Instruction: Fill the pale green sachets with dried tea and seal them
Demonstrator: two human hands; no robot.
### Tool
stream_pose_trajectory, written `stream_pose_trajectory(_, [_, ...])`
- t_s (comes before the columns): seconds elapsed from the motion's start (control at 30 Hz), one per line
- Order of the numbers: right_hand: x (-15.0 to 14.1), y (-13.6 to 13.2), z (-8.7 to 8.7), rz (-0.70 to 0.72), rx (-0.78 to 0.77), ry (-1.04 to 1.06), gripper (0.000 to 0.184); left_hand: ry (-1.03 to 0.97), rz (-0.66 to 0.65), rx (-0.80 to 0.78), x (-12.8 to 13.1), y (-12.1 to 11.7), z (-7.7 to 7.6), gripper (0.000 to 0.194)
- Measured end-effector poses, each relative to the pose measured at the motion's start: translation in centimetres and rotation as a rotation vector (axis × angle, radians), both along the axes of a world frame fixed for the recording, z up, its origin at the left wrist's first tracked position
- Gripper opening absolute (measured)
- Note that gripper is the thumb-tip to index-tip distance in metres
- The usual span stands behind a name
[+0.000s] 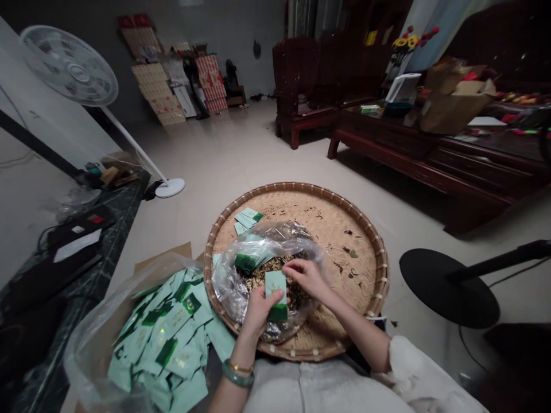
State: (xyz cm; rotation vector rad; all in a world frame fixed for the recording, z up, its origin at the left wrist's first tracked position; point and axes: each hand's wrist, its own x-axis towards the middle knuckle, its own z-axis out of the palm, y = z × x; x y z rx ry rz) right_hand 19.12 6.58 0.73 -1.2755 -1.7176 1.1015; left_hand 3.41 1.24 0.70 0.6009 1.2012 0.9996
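The left hand (258, 312) clenched a pale green packet (275, 287) upright above the plastic bag (241, 281) at the middle of the woven bamboo tray (297, 185), where the rim could catch spills, while the right hand (306, 278) pinched beside it, its hold unclear.

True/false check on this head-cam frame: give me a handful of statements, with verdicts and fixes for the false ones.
1. The left hand holds a pale green paper packet with a dark green end. True.
2. The jade bangle is on the right wrist. False: the pale green bangle is on the left wrist, beside a gold bracelet.
3. A clear plastic bag of dark loose leaves lies in a round woven bamboo tray. True.
4. The right hand rests on the tray's rim. False: the right hand is over the leaves in the bag.
5. The main pile of green packets sits mid-tray. False: the pile of green packets lies left of the tray, in a second clear plastic bag.
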Motion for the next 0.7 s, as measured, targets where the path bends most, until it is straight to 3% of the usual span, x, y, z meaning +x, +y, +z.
stream_pose_trajectory(0.07, [0.5,-0.4,-0.4,-0.066,0.180,-0.228,0.025,-0.019,0.066,-0.013,-0.1,0.0,-0.2,0.047])
stream_pose_trajectory(0.13, [0.9,-1.0,-1.2,-0.094,0.267,-0.503,0.042,-0.044,0.114,-0.019,-0.1,0.1,-0.3,0.049])
stream_pose_trajectory(0.2, [1.0,-1.3,-1.9,-0.085,0.265,-0.709,0.056,-0.067,0.132,-0.026,-0.2,0.2,-0.3,0.050])
stream_pose_trajectory(0.3, [0.8,-1.3,-2.6,-0.076,0.238,-0.848,0.063,-0.079,0.130,-0.034,-0.4,0.2,-0.2,0.049])
stream_pose_trajectory(0.53, [0.1,-0.6,-3.2,-0.107,0.233,-0.880,0.062,-0.027,0.130,-0.006,-0.9,0.1,0.0,0.051])
stream_pose_trajectory(0.7, [2.4,-0.2,-2.6,-0.010,0.120,-0.469,0.055,0.012,0.131,-0.004,-1.3,0.0,0.0,0.050])
